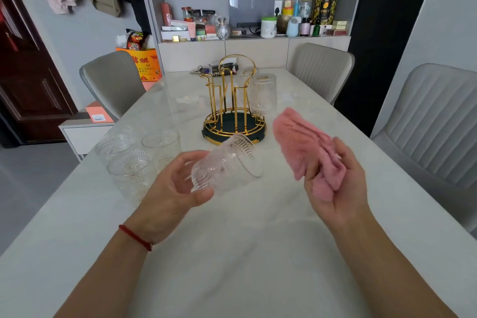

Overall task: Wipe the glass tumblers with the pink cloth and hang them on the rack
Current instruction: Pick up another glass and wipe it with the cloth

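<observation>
My left hand (178, 183) grips a ribbed glass tumbler (229, 162) by its base, tilted with the mouth pointing up and to the right, above the white table (232, 253). To its right my right hand (335, 181) holds the bunched pink cloth (304, 142), a little apart from the glass. Behind them stands the gold wire rack (232, 100) on a dark round base. One tumbler (262, 94) hangs upside down on the rack's right side, with another faintly visible behind it. Three more tumblers (134, 155) stand upright on the table at the left.
Grey chairs (113, 82) stand at the table's left, far right and right sides. Keys and a dark packet (219, 71) lie behind the rack. A cluttered shelf (253, 26) fills the back wall. A low white side table (85, 129) sits at the left.
</observation>
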The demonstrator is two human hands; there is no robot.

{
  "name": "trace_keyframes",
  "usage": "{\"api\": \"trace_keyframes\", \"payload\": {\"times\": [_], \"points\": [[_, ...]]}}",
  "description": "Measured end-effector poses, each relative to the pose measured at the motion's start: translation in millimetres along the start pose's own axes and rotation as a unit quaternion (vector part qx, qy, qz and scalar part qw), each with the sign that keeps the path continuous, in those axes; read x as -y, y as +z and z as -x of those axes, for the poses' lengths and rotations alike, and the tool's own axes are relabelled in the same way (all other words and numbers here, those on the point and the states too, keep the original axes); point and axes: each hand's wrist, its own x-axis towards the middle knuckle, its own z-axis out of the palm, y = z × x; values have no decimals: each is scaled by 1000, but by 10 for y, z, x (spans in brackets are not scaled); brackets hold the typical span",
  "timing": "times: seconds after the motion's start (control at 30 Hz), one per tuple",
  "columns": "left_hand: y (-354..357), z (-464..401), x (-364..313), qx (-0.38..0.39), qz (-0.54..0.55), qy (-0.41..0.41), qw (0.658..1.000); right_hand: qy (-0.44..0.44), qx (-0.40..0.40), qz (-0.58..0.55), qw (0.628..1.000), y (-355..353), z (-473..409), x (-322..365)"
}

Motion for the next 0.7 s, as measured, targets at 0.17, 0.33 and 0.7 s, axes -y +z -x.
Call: {"api": "trace_keyframes", "payload": {"times": [0.17,0.33,0.7], "points": [[47,-17,98,99,195,-53,974,-63,-15,164,984,-24,-78,-112],[108,-29,124,134,239,-66,959,-40,20,274,961,-5,-34,-190],[108,-72,120,-25,253,-147,956,-142,-48,407,901,45,23,-414]]}}
